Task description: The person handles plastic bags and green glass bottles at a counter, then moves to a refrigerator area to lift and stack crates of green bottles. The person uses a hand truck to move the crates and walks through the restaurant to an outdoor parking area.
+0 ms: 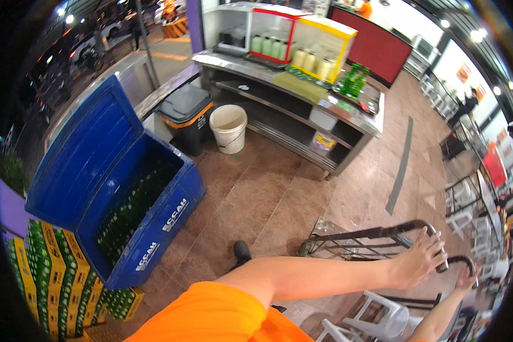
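Note:
A dark metal hand truck (359,234) leans toward me, its base low on the tiled floor and its two curved handles at the right. My left hand (419,260) lies around the nearer curved handle, fingers over the bar, with the handle's end showing below them. Around the other handle is my right hand (467,280), smaller in view near the right rim. Part of the truck's frame is hidden behind my left forearm. White plastic stools (384,318) stand just below my arms in the picture.
A blue bin (171,226) with its lid up holds many green bottles. Stacked yellow crates (53,265) of green bottles stand beside it. A white bucket (228,128), a lidded black bin (184,104) and a steel counter (355,141) with drink display cases line the far side.

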### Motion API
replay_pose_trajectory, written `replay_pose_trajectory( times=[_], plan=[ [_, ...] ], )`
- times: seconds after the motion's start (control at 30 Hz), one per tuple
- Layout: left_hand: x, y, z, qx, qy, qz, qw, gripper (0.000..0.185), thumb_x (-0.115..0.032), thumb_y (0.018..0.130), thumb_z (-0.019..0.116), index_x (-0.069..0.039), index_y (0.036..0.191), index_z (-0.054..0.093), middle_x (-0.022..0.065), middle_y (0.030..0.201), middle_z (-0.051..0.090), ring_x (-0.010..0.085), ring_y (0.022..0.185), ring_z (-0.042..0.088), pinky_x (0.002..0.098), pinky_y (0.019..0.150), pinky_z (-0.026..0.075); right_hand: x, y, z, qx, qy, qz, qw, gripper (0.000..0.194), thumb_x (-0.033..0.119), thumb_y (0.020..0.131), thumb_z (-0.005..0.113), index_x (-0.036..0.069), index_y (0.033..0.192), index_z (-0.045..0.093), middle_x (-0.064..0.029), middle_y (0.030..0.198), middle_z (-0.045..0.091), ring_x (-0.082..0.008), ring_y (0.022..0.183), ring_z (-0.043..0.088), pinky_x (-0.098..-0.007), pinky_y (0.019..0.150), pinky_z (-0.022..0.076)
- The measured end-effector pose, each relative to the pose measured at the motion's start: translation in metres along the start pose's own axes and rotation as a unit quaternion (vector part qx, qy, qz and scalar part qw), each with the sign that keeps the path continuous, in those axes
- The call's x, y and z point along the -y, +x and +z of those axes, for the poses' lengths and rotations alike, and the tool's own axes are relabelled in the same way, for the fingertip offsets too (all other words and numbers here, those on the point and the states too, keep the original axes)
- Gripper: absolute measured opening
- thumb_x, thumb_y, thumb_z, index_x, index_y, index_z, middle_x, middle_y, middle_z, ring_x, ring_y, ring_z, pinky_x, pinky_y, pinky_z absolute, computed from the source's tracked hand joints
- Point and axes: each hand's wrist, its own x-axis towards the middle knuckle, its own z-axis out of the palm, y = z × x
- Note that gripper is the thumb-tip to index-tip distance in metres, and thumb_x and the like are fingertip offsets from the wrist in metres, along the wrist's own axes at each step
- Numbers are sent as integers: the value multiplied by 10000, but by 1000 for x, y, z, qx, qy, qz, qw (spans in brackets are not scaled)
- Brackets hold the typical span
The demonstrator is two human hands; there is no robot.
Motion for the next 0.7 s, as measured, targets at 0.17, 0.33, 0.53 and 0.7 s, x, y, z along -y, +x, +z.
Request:
replay_pose_trajectory(
  times=[0.17, 0.33, 0.53, 0.7],
  plan=[
    [168, -162, -100, -16, -30, -109, 994, 601, -237, 816, 736, -2, 1340, 562, 214, 1388, 530, 398, 1408, 396, 568, 1178, 264, -42, -42, 67, -134, -21, -55, 989, 420, 392, 1014, 568, 125, 1337, 585, -88, 1309, 638, -300, 1243, 569, -436, 965, 481],
    [265, -456, -283, 186, 98, -750, 628, 569, -348, 838, 722, -64, 1321, 622, 233, 1301, 631, 388, 1225, 595, 464, 1026, 481, -246, -187, 190, -81, -390, -185, 898, 384, 367, 1003, 564, 94, 1268, 617, -125, 1251, 659, -308, 1174, 602, -450, 941, 493],
    [226, -652, -439, -81, 257, -869, 415, 453, -188, 785, 742, 8, 1184, 655, 275, 1185, 662, 397, 1129, 641, 442, 989, 510, -557, -404, 325, 524, -689, 79, 495, 353, 335, 990, 560, 58, 1186, 656, -170, 1181, 685, -317, 1092, 642, -466, 913, 507],
    [318, -679, -494, -245, 284, -843, 386, 487, -138, 808, 756, 32, 1242, 613, 240, 1215, 655, 361, 1135, 641, 421, 983, 505, -755, -444, 466, 699, -677, -10, 229, 341, 310, 979, 556, 28, 1118, 689, -207, 1123, 706, -325, 1023, 676, -480, 889, 519]
  ],
)
